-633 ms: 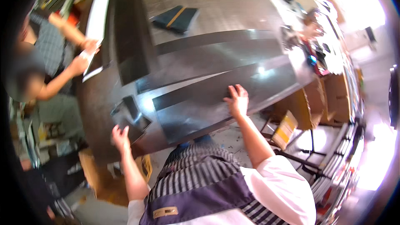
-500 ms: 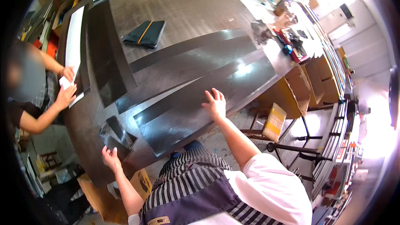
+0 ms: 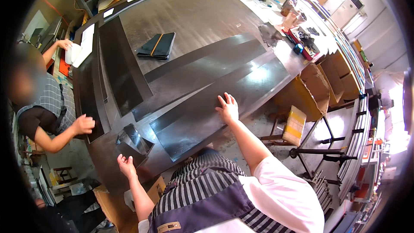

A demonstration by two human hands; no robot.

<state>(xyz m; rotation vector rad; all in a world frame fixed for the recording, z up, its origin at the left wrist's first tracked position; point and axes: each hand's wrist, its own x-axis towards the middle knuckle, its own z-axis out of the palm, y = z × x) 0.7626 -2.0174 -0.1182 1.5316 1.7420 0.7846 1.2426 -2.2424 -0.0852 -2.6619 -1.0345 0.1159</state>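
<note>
On table (image 3: 202, 13) | right hand (image 3: 228, 108) flat, spread on dark sheet (image 3: 215, 103) | left hand (image 3: 127, 165) open, empty, beside

Right hand (image 3: 228, 108) flat, fingers spread, on long dark sheet (image 3: 215, 108) across the counter (image 3: 202, 13). Left hand (image 3: 126, 165) open, palm up, at near edge beside small dark offcuts (image 3: 134, 140).

At nine o'clock a co-worker's face (image 3: 21, 88) is blurred; small clutter (image 3: 302, 30) at one o'clock is too tiny to identify.
</note>
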